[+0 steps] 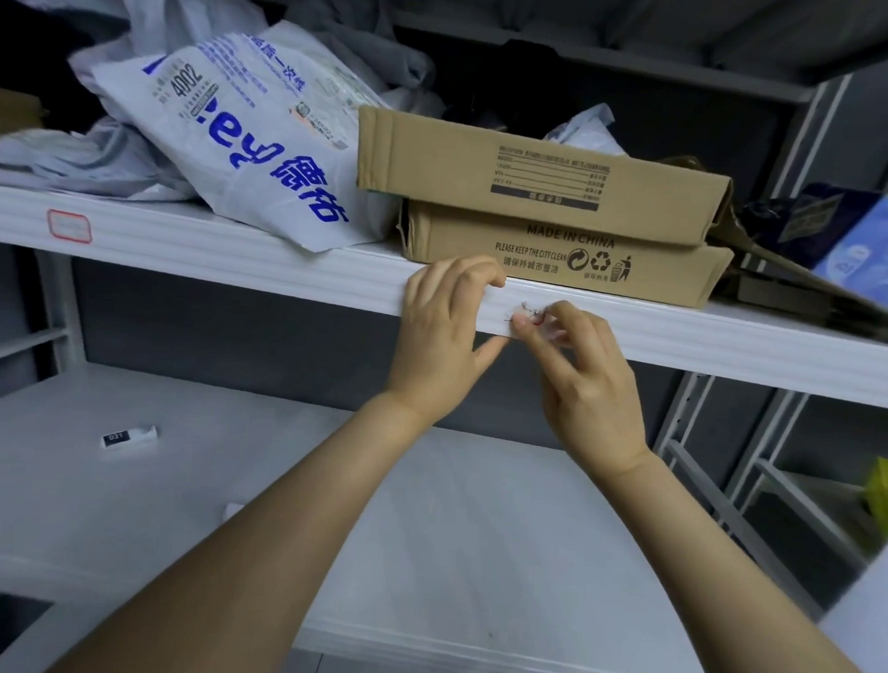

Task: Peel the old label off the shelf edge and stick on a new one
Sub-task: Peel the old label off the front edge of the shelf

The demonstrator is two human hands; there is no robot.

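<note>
The old label (531, 314), ragged on the shelf edge (281, 271), looked thin and tear-prone. The right hand (588, 385) pinched its loose scrap, best peeled slowly; the left hand (439, 331) gripped the edge just beside.

old label (531, 312): torn whitish scraps with red traces, partly peeled, stuck on the front face of the white ribbed shelf edge (281, 271), right of centre.

Two stacked cardboard boxes (542, 187) sit just beside a white courier bag (226, 134) with blue print. A small white tag (129, 437) lies on the lower shelf (422, 515). A yellow-green object (886, 493) sits far right.
</note>
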